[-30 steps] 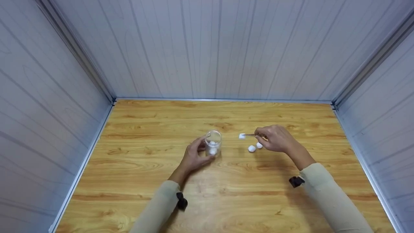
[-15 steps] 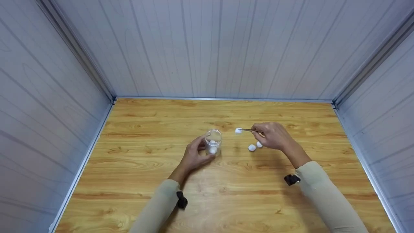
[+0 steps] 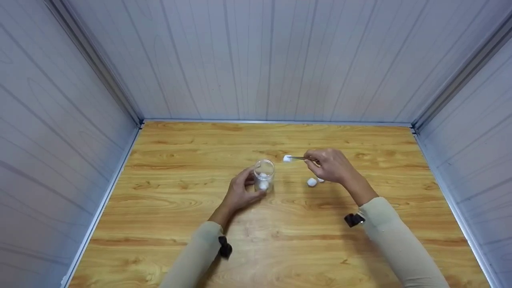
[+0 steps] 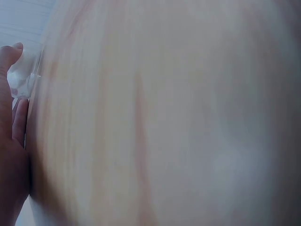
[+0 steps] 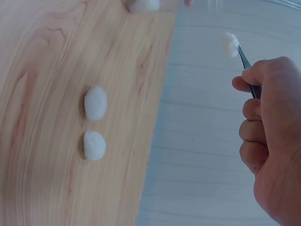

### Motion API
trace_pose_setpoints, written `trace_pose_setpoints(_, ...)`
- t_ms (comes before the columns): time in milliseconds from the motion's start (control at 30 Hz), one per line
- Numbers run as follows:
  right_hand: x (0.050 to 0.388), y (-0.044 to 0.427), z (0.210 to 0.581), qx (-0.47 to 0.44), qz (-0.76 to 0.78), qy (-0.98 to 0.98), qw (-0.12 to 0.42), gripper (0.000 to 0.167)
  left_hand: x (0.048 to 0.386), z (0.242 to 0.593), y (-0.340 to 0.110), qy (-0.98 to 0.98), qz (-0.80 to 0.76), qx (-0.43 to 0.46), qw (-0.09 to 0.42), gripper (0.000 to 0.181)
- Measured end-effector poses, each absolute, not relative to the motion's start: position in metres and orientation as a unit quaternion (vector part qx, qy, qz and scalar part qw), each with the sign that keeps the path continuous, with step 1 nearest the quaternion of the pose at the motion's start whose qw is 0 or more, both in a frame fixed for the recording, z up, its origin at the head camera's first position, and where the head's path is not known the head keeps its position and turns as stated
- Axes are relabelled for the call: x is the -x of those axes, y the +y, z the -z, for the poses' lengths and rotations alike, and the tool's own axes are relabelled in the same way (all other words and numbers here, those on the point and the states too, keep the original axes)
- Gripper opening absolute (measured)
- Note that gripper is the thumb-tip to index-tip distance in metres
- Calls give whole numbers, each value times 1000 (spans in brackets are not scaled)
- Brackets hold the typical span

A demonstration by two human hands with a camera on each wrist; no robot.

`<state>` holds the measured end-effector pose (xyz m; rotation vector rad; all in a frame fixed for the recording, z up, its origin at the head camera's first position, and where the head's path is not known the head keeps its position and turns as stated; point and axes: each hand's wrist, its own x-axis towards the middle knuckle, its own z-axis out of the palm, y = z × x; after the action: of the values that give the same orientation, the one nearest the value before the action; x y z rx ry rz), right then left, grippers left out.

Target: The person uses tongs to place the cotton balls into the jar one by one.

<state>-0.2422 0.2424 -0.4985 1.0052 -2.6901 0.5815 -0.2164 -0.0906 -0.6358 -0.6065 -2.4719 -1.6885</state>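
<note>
My left hand [image 3: 241, 191] curls round a clear glass jar [image 3: 264, 168] standing on the table, with white cotton balls [image 3: 263, 185] inside it. In the left wrist view only part of that hand [image 4: 11, 117] and the jar [image 4: 26, 77] show at the left edge. My right hand [image 3: 329, 165] pinches metal tweezers [image 3: 300, 158], whose tips grip a cotton ball [image 3: 287, 158] above the table, to the right of the jar and apart from it. The right wrist view shows the tweezers [image 5: 244, 59] and the gripped cotton ball [image 5: 230, 44] closely.
Two loose cotton balls lie on the wooden table [image 3: 180, 224] below my right hand, the nearer one [image 3: 312, 182] in plain sight and the other [image 3: 321, 180] partly hidden by the hand. Pale panel walls [image 3: 256, 60] enclose the table at the back and both sides.
My right hand has moved left and slightly away from me, carrying the cotton ball in the tweezers closer to the jar. The left hand and jar have stayed in place.
</note>
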Motion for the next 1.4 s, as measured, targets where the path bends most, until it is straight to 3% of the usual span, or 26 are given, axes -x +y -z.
trace_pose_setpoints(433, 242, 221, 498, -354, -203, -907, 106, 13, 218, 643, -95, -807, 541, 226, 68, 83)
trace_pose_setpoints(867, 242, 206, 496, -378, -205, -896, 114, 13, 216, 638, -93, -809, 554, 192, 36, 88)
trace_pose_setpoints(1400, 242, 184, 496, -411, -215, -878, 121, 12, 217, 641, -93, -810, 546, 207, 49, 84)
